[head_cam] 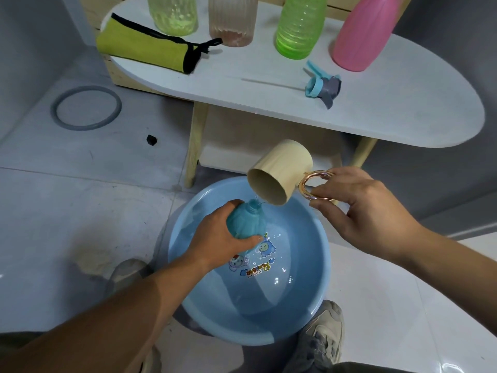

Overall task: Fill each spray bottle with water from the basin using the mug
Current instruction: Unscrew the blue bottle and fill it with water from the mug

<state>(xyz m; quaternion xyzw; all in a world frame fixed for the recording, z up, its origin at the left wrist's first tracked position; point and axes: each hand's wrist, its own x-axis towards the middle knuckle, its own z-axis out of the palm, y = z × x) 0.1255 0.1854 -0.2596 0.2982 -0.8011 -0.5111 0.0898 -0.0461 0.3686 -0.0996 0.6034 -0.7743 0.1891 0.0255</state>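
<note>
The top edge crops our pink bottle point(363, 30) and green bottle point(300, 25); our left hand point(215, 238) hides the teal bottle's point(244, 222) base.

The white desk point(403, 109) before me carries a yellow-green pouch point(145, 47), a pale green bottle point(173, 14), a ribbed clear bottle point(232, 20), a bright green bottle point(300, 25), a pink bottle point(363, 33) and a loose blue spray head point(324, 86). On the tiled floor point(67, 189) sit the blue basin point(242, 337), a grey ring point(55, 110) and a small black piece point(151, 140).

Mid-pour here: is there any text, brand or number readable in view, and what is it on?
On the floor of the blue basin, a coloured word beside the cartoon figures: upside down and under water, too distorted to read.
A smaller line next to it: too small to read.
The mug and teal spray bottle: no text visible.
</note>
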